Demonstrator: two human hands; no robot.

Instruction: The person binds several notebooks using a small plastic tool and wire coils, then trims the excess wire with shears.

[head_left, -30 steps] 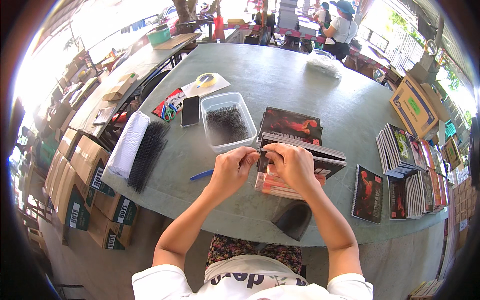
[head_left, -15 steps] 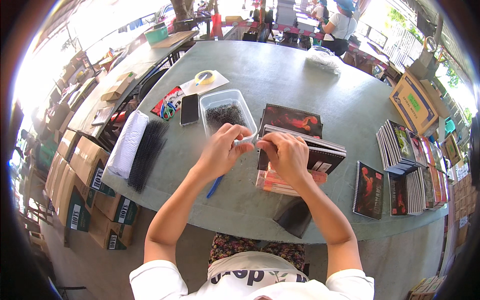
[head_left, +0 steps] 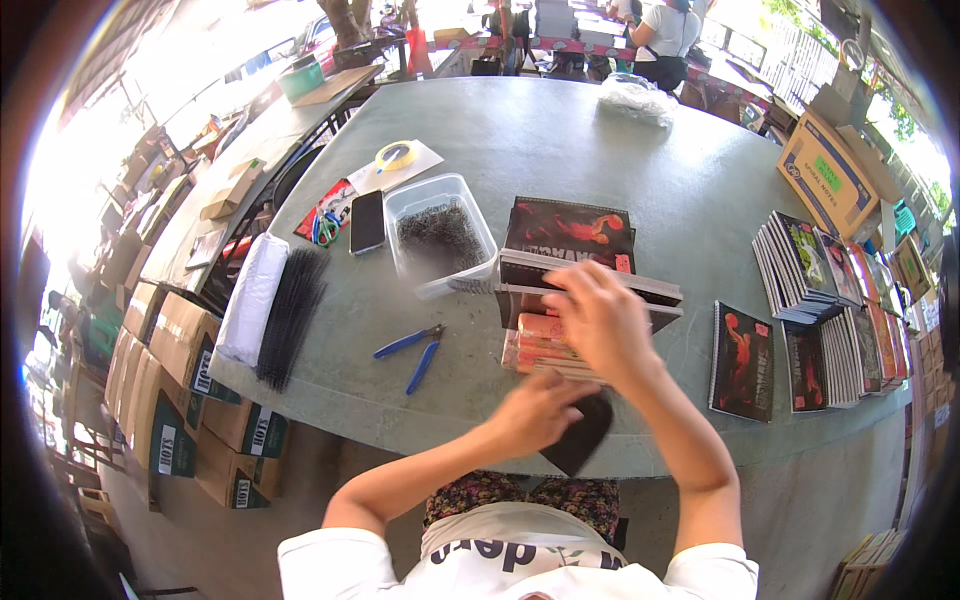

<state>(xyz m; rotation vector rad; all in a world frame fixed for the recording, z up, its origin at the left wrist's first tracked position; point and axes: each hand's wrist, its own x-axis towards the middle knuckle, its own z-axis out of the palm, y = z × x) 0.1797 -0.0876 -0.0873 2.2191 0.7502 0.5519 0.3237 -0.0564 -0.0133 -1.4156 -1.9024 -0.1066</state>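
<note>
My right hand (head_left: 605,325) is over a group of black-covered spiral notebooks (head_left: 522,270), fingers apart and slightly blurred. My left hand (head_left: 535,412) is lower, at the near edge of a stack of orange-edged notebooks (head_left: 540,348), its fingers stretched to the right with nothing visible in them. Beneath its fingertips lies a dark, flat sheet or pouch (head_left: 578,440). Behind the group, a black notebook with a red figure (head_left: 570,222) lies flat. Blue-handled cutters (head_left: 415,352) rest open left of my hands, below a clear plastic tub (head_left: 490,240) of black wire coils (head_left: 438,238).
A phone (head_left: 367,222), scissors (head_left: 326,226), a tape roll (head_left: 396,156), a white roll (head_left: 252,300) and black coil strips (head_left: 292,315) lie at left. Stacked notebooks (head_left: 800,270), a single notebook (head_left: 741,360) and a carton (head_left: 828,185) are at right. A person (head_left: 665,35) stands beyond.
My hands were close together beside the tub; they have separated. The left moved down and right, the right shifted slightly down and right. The cutters now show fully.
</note>
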